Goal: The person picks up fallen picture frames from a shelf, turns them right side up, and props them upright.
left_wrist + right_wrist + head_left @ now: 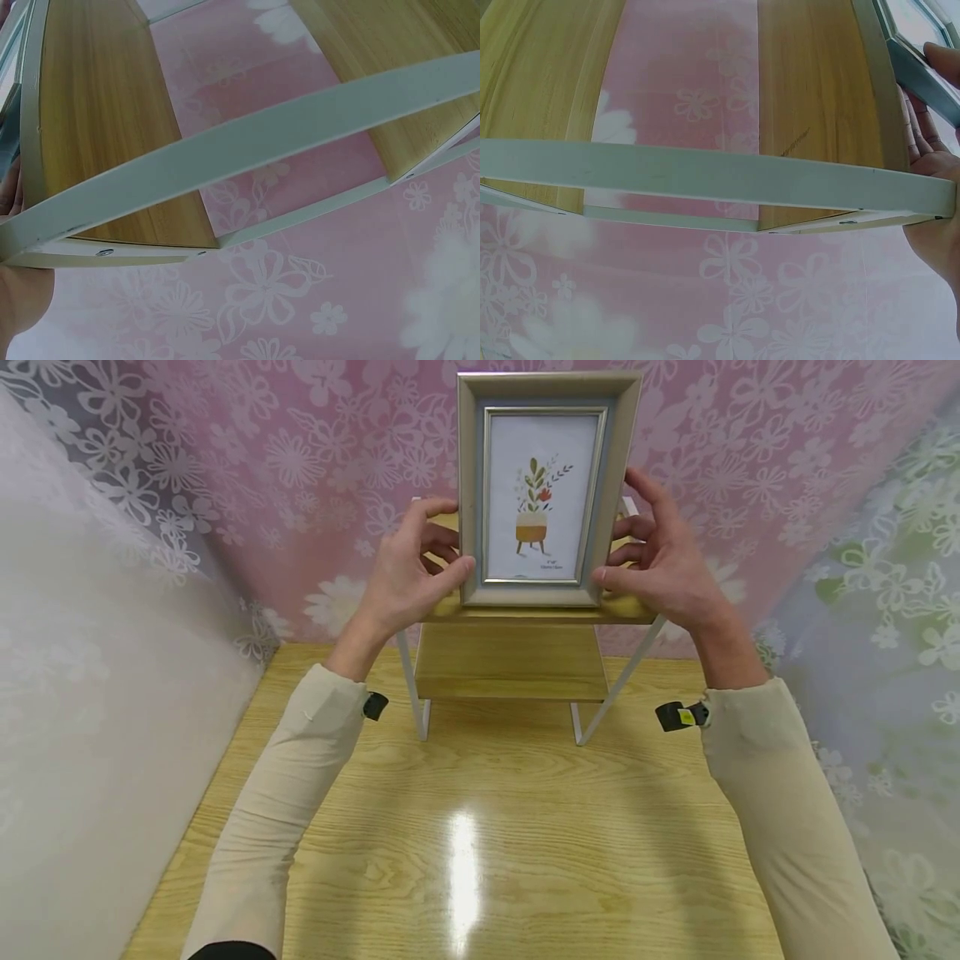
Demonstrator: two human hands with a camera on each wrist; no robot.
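Observation:
A beige picture frame (471, 493) stands nearly upright on the top board of a small wooden side table (633, 608). Its print shows a potted plant with a red flower. My left hand (412, 560) holds the frame's left side, thumb at the lower front edge. On the opposite side my right hand (667, 564) grips it with the thumb in front and the index finger stretched up along the edge. Some fingertips are hidden behind the frame. In the right wrist view, part of the frame (922, 79) shows beside the right hand (934, 161).
The table has a lower wooden shelf (510, 660) and white metal legs (630, 672). Behind it rises a pink flowered wall (300, 485). Pale walls flank both sides, and the wood-look floor (525, 827) carries a bright reflection.

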